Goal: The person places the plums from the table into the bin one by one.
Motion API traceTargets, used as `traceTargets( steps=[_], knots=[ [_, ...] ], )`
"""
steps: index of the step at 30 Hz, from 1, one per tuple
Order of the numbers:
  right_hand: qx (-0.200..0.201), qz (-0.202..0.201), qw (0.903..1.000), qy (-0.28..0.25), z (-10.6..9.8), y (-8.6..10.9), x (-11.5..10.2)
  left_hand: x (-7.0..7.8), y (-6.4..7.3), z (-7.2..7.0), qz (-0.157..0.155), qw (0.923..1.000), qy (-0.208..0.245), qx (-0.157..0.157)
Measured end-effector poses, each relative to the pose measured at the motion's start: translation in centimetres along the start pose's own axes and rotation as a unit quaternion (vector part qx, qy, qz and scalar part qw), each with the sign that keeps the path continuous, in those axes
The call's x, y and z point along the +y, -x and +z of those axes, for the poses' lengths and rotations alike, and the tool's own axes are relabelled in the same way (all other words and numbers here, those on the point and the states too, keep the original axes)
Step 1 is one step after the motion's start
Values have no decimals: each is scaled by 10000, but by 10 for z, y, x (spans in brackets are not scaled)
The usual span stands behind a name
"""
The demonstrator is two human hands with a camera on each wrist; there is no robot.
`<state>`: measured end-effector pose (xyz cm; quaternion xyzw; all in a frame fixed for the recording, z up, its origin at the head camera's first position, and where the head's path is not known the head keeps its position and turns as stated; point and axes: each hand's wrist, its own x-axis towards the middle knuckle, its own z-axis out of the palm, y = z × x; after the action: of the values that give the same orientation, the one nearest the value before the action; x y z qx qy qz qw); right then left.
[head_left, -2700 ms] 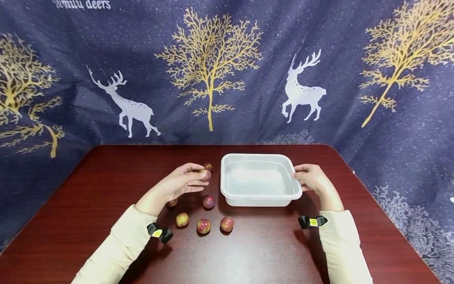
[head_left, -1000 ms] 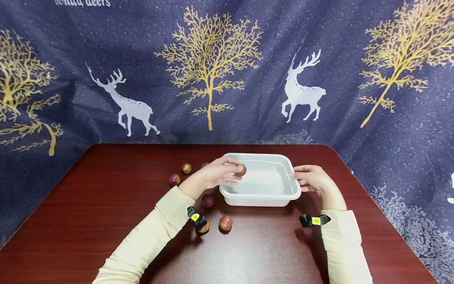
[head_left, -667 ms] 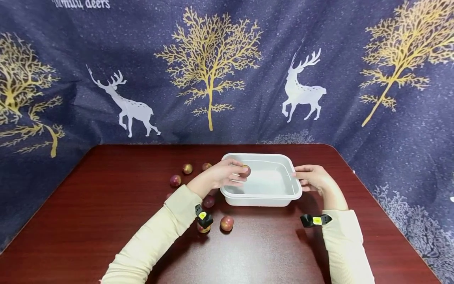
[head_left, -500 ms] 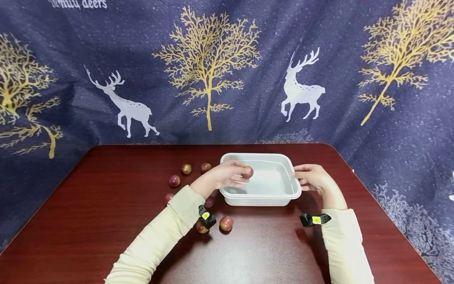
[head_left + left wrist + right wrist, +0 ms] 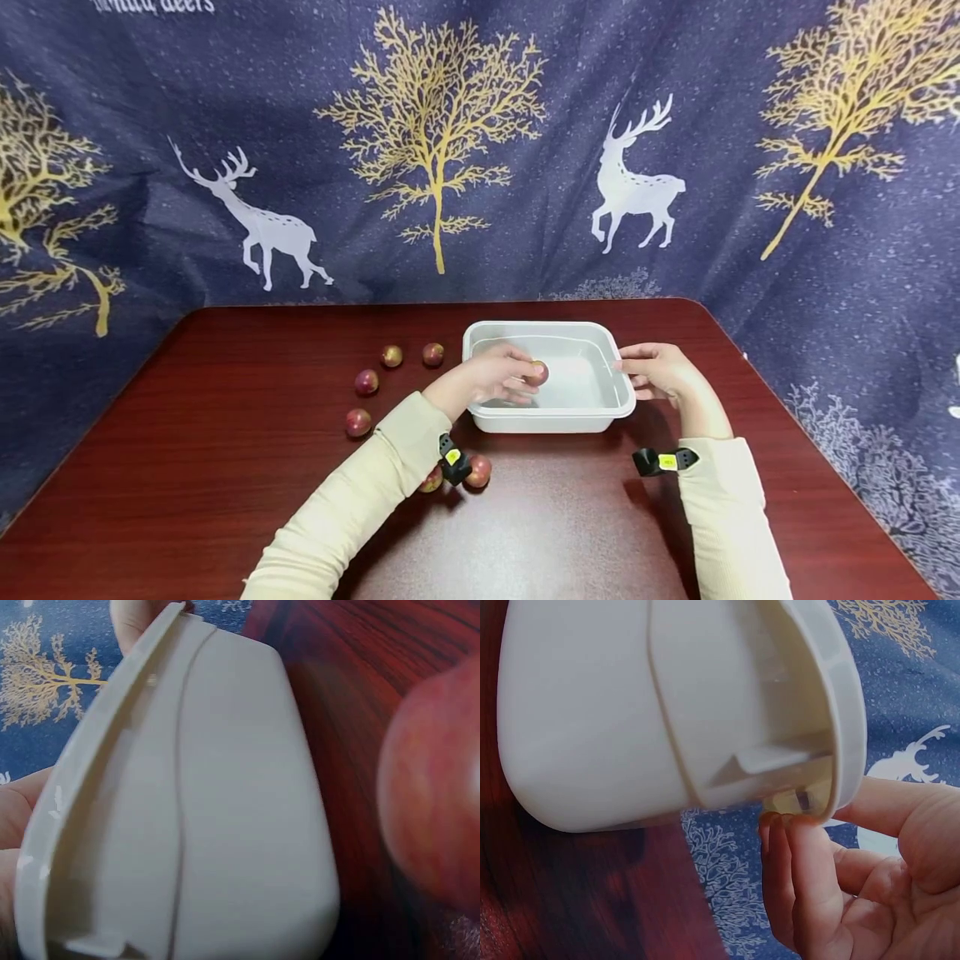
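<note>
My left hand pinches a red-yellow plum above the inside of a white plastic tub, toward its left half. The inner floor of the tub that shows in the head view holds nothing. At the tub's right side, my right hand grips the rim between thumb and fingers; in the right wrist view the fingers curl under the rim's corner. The left wrist view has the tub's outer wall in the middle and, at the left edge, part of my left hand.
Left of the tub, plums lie on the dark red table: one plum near the tub, others further left. Close to my left wrist strap sit another plum and one partly covered. A blue deer-print cloth hangs behind.
My left hand has carried the plum rightward from the table side to over the tub, moving slightly further right and lower lately. The right hand has stayed on the rim.
</note>
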<state>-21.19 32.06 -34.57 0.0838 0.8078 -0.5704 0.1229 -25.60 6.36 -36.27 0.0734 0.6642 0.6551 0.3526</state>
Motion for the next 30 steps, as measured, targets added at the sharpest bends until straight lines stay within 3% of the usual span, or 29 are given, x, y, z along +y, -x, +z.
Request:
traceTargets(
  steps=[15,30],
  knots=[
    [40,-35,10000,51,0,-1,0,-6,-5,7,-159,9976,-639,212],
    [93,-15,9999,89,1,-1,0,-4,-3,6,-258,9979,-592,89]
  ],
)
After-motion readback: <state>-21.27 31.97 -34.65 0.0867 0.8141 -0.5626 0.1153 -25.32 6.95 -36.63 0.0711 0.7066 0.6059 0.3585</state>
